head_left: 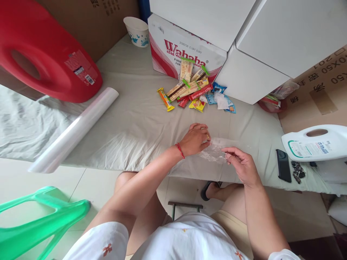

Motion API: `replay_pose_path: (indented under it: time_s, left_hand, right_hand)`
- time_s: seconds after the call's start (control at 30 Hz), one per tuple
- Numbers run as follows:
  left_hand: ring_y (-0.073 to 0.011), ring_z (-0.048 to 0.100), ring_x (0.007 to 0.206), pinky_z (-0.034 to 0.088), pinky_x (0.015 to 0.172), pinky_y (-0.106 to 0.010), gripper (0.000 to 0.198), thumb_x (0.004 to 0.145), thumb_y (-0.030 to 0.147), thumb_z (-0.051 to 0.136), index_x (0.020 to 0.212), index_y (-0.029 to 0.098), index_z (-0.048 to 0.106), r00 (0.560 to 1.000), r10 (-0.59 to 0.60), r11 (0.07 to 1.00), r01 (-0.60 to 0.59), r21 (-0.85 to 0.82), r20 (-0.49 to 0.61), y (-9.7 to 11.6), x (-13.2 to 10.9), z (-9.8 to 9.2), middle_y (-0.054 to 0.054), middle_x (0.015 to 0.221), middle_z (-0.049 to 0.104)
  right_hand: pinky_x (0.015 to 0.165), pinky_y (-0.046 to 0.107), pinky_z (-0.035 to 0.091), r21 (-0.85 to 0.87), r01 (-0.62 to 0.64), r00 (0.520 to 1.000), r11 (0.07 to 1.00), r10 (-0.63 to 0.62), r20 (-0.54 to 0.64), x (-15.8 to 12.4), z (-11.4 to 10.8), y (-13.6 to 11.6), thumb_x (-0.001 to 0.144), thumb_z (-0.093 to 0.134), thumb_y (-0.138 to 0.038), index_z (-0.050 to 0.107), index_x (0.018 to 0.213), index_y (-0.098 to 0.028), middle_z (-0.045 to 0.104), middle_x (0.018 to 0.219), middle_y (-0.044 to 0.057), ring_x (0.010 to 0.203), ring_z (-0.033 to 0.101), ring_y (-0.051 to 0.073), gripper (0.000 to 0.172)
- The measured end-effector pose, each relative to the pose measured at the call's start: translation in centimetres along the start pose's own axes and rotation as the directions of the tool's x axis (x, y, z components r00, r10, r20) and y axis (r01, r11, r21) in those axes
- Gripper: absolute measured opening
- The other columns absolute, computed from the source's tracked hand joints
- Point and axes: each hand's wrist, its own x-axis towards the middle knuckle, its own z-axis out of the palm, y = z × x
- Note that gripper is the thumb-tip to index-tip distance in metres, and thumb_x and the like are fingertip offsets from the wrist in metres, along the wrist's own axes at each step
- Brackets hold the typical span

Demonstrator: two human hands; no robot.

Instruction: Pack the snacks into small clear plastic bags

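Note:
A thin clear plastic bag [215,148] stretches between my two hands just above the cloth-covered surface. My left hand [194,140], with a red cord at the wrist and a ring, holds the bag's left side between bent fingers and thumb. On the other side, my right hand [242,164] pinches the bag's edge between thumb and fingertips. Beyond the hands lies a pile of wrapped snacks: long cracker packs [186,70] with green ends, a yellow-and-orange bar [165,99], a red packet [200,92], a yellow packet [197,104] and blue packets [230,104].
A clear plastic roll [76,130] and a red jug [54,54] are at left. Behind the snacks stand a Wahaha carton [162,50] and a paper cup [137,32]. At right lie a phone [283,166], keys [298,171] and a white jug [314,144]. A green stool [51,213] stands below.

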Motion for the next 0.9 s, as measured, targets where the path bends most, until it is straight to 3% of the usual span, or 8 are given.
replay_pose_path:
  time_s: [0.17,0.27,0.4,0.47,0.57,0.7,0.8,0.9]
  left_hand:
    - [-0.0238,0.067,0.094,0.047,0.089,-0.04,0.025,0.103,0.031,0.048,0.086,0.019,0.062,0.985,-0.146,0.967,0.122,-0.224,-0.092,-0.1,0.2,-0.4,-0.008,0.091,0.072]
    - [-0.0169,0.059,0.068,0.045,0.073,-0.031,0.027,0.106,0.034,0.039,0.083,0.022,0.049,0.948,-0.297,0.883,0.226,-0.411,-0.117,-0.4,0.2,-0.8,-0.001,0.073,0.062]
    - [-0.0142,0.046,0.061,0.036,0.064,-0.029,0.028,0.105,0.034,0.042,0.079,0.025,0.038,0.855,-0.455,0.85,0.334,-0.408,-0.249,-0.8,0.2,-1.2,0.004,0.064,0.048]
    - [-0.0134,0.042,0.061,0.033,0.064,-0.029,0.029,0.104,0.033,0.044,0.077,0.024,0.037,0.826,-0.485,0.847,0.36,-0.392,-0.289,-0.8,0.2,-1.4,0.004,0.065,0.045]
    - [-0.0123,0.039,0.059,0.031,0.063,-0.029,0.031,0.104,0.035,0.045,0.076,0.024,0.038,0.821,-0.488,0.843,0.355,-0.404,-0.297,-0.5,0.1,-1.5,0.005,0.063,0.041]
    - [-0.0113,0.035,0.057,0.028,0.061,-0.029,0.034,0.103,0.039,0.047,0.074,0.024,0.037,0.838,-0.47,0.848,0.342,-0.405,-0.276,0.2,-0.1,-1.3,0.006,0.06,0.037]
    - [-0.0113,0.034,0.057,0.027,0.06,-0.029,0.035,0.103,0.04,0.047,0.074,0.024,0.038,0.844,-0.464,0.847,0.334,-0.415,-0.268,0.6,-0.1,-1.1,0.007,0.059,0.035]
    - [-0.0114,0.034,0.057,0.028,0.061,-0.029,0.035,0.102,0.042,0.046,0.073,0.024,0.037,0.851,-0.453,0.845,0.313,-0.435,-0.267,0.7,-0.1,-1.0,0.007,0.06,0.034]
  right_hand:
    - [0.065,0.028,0.049,0.122,-0.008,0.999,0.993,0.013,-0.039,-0.1,-0.3,-0.1,0.091,0.073,-0.037,0.08,0.108,-0.025,0.066,0.082,0.001,0.071,0.055,0.014,0.021]
    - [0.061,0.027,0.047,0.237,-0.033,0.996,0.971,0.05,-0.069,-0.3,-0.7,-0.1,0.087,0.077,-0.038,0.078,0.108,-0.025,0.064,0.082,0.001,0.069,0.054,0.014,0.024]
    - [0.061,0.027,0.046,0.308,-0.091,0.991,0.947,0.116,-0.062,-0.5,-1.4,0.8,0.083,0.08,-0.04,0.077,0.108,-0.026,0.061,0.081,0.0,0.067,0.053,0.013,0.029]
    - [0.062,0.029,0.048,0.239,-0.14,0.987,0.961,0.155,-0.042,-0.6,-2.0,1.7,0.083,0.079,-0.046,0.076,0.106,-0.025,0.061,0.081,0.001,0.066,0.053,0.014,0.032]
    - [0.073,0.034,0.054,-0.039,-0.165,0.985,0.986,0.162,-0.067,-0.2,-2.8,2.6,0.085,0.075,-0.059,0.077,0.103,-0.023,0.067,0.092,0.005,0.077,0.06,0.018,0.04]
    - [0.093,0.043,0.058,-0.307,-0.024,0.998,0.951,0.003,-0.069,1.2,-2.9,1.7,0.09,0.067,-0.068,0.076,0.111,-0.026,0.066,0.122,0.01,0.105,0.066,0.025,0.047]
    - [0.101,0.048,0.056,-0.38,0.084,0.996,0.921,-0.081,0.026,3.1,-1.6,0.4,0.091,0.067,-0.069,0.074,0.117,-0.03,0.067,0.128,0.01,0.117,0.065,0.028,0.048]
    - [0.105,0.053,0.054,-0.442,0.161,0.986,0.883,-0.165,0.032,5.5,0.5,-0.3,0.084,0.072,-0.073,0.075,0.118,-0.03,0.067,0.13,0.012,0.126,0.059,0.033,0.055]
